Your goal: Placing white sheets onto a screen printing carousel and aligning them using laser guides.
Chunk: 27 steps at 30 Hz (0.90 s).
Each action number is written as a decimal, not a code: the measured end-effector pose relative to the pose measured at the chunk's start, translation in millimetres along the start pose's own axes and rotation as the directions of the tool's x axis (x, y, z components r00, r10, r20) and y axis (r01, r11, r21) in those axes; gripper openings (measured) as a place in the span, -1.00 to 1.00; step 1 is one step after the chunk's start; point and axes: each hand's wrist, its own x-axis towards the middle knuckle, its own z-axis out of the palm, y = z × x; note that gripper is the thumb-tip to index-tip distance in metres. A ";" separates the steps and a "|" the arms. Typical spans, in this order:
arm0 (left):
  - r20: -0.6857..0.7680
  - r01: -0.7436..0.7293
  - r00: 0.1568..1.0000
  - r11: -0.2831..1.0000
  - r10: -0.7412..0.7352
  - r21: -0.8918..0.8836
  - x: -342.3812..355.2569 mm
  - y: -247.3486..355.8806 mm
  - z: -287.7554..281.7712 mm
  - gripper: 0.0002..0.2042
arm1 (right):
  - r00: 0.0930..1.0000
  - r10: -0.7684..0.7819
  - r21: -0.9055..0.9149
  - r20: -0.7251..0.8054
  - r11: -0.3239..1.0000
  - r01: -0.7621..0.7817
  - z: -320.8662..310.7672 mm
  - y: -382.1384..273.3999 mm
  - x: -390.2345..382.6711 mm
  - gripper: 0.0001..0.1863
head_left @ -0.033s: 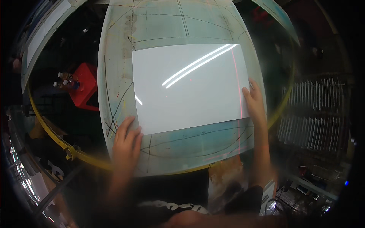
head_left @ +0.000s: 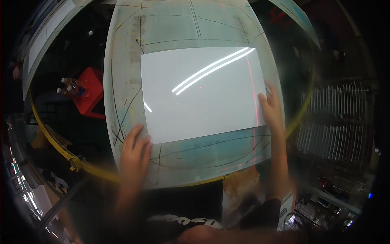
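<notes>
A glossy white rectangular sheet (head_left: 203,110) lies on a large pale board (head_left: 199,28) marked with dark lines. A thin red light line runs down its right part, and white lamp reflections cross it. My left hand (head_left: 134,154) rests at the sheet's lower left corner, fingers apart and slightly curved, fingertips on the board and against the corner. My right hand (head_left: 271,107) holds the right edge, thumb on top of the sheet and fingers curled along the side.
Left of the board stands a red stool (head_left: 91,99) with several bottles (head_left: 74,87). A yellow curved rail (head_left: 53,142) rings the board. Racks of thin white pieces (head_left: 325,101) are at right. Other pale panels (head_left: 46,36) show at the upper edges.
The sheet and my right hand have shifted very slightly left, with the right fingertips a little higher. My left hand looks unchanged.
</notes>
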 end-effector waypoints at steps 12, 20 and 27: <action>0.023 0.021 1.000 0.999 -0.021 0.033 3.7 5.8 -3.4 -0.89 | 0.967 -0.247 -0.435 -0.068 0.879 0.194 -4.5 6.1 5.6 -0.55; 0.040 0.039 0.998 0.999 -0.041 0.034 4.6 6.0 0.6 -0.89 | 0.965 -0.251 -0.455 -0.082 0.871 0.188 -4.0 11.1 6.2 -0.54; 0.052 0.057 0.997 0.998 -0.058 0.020 5.2 4.3 -0.4 -0.89 | 0.958 -0.276 -0.457 -0.079 0.864 0.211 -1.5 13.4 8.3 -0.55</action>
